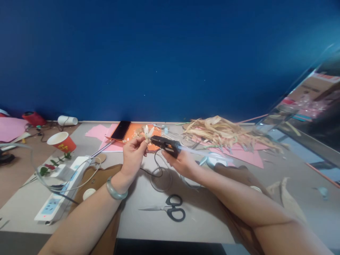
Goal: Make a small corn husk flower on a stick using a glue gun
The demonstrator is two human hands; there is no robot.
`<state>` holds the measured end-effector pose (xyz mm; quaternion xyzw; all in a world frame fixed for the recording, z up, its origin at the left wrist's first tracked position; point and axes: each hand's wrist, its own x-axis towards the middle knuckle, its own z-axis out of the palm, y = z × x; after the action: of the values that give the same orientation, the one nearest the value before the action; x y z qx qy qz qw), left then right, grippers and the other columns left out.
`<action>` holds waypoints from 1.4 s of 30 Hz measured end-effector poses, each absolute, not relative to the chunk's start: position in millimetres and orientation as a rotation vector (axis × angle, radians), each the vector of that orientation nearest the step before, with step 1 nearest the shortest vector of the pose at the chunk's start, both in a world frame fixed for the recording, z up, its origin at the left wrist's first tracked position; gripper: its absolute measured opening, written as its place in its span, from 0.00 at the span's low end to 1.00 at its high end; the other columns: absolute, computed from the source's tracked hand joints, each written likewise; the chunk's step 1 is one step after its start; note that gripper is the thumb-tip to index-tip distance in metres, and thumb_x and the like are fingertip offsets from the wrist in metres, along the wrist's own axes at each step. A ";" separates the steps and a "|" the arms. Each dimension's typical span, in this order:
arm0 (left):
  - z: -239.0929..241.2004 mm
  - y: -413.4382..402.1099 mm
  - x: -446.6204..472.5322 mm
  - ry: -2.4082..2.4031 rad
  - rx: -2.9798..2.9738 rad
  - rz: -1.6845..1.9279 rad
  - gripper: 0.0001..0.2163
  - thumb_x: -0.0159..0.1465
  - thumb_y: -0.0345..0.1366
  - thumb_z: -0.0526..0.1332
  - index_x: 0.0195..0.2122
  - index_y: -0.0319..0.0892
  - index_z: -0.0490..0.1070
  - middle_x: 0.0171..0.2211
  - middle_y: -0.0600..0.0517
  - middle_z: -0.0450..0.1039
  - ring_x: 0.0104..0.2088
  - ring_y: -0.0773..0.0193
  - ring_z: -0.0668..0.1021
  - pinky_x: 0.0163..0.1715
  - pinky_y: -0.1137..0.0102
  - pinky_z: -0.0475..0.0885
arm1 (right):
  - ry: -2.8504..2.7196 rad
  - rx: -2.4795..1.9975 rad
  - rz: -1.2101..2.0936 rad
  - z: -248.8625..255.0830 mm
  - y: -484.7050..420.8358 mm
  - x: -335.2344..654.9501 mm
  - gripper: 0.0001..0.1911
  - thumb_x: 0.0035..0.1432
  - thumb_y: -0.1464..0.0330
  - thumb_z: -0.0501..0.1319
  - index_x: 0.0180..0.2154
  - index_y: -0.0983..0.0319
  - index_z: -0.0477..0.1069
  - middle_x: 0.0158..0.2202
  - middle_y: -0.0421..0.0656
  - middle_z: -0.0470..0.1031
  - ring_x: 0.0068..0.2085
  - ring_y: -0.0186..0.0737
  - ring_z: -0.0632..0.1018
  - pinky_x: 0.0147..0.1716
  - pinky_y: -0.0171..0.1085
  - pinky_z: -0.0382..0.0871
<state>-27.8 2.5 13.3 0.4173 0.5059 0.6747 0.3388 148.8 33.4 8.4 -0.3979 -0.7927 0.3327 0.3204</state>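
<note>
Between the fingertips of my left hand (135, 153) is a small pale husk flower (148, 132), its petals pointing up. My right hand (183, 161) is wrapped round a black glue gun (170, 146), with a clear glue stick (196, 150) poking out of its back. The gun's nozzle points left and is at the flower's base; whether it touches I cannot tell. A dark cord hangs below the gun. Black-handled scissors (172, 208) lie on the table nearer to me, below both hands.
Dried corn husks (220, 131) are heaped at the back right on pink paper (249, 157). A phone (120, 130) rests by an orange sheet (135, 129). To the left are a white power strip (63, 189) with cables and a red paper cup (63, 142). A blue partition (164, 60) stands behind.
</note>
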 end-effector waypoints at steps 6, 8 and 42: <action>11.7 2.4 -28.3 1.303 1.096 1.760 0.11 0.55 0.41 0.66 0.31 0.37 0.74 0.15 0.58 0.66 0.16 0.74 0.66 0.18 0.77 0.63 | -2.103 -1.050 0.850 9.9 32.5 148.4 0.19 0.62 0.57 0.54 0.43 0.64 0.74 0.30 0.44 0.74 0.30 0.39 0.72 0.29 0.35 0.66; 12.0 2.2 -28.3 1.302 1.106 1.756 0.11 0.55 0.41 0.66 0.31 0.37 0.74 0.15 0.58 0.66 0.16 0.74 0.66 0.18 0.77 0.63 | -2.114 -1.036 0.851 9.9 32.9 148.3 0.19 0.62 0.58 0.54 0.44 0.64 0.73 0.32 0.45 0.75 0.32 0.41 0.73 0.31 0.37 0.68; 17.2 -19.7 -0.8 1.209 1.077 1.494 0.12 0.53 0.42 0.69 0.30 0.38 0.74 0.20 0.52 0.74 0.21 0.68 0.75 0.26 0.72 0.73 | -1.251 -0.736 1.487 17.8 32.9 136.1 0.21 0.40 0.62 0.73 0.33 0.63 0.67 0.23 0.35 0.70 0.22 0.30 0.69 0.22 0.32 0.65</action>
<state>-0.8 -19.7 17.2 0.4361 0.4895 0.6047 0.4521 136.1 32.9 17.8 -0.3051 -0.5189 0.6169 0.5070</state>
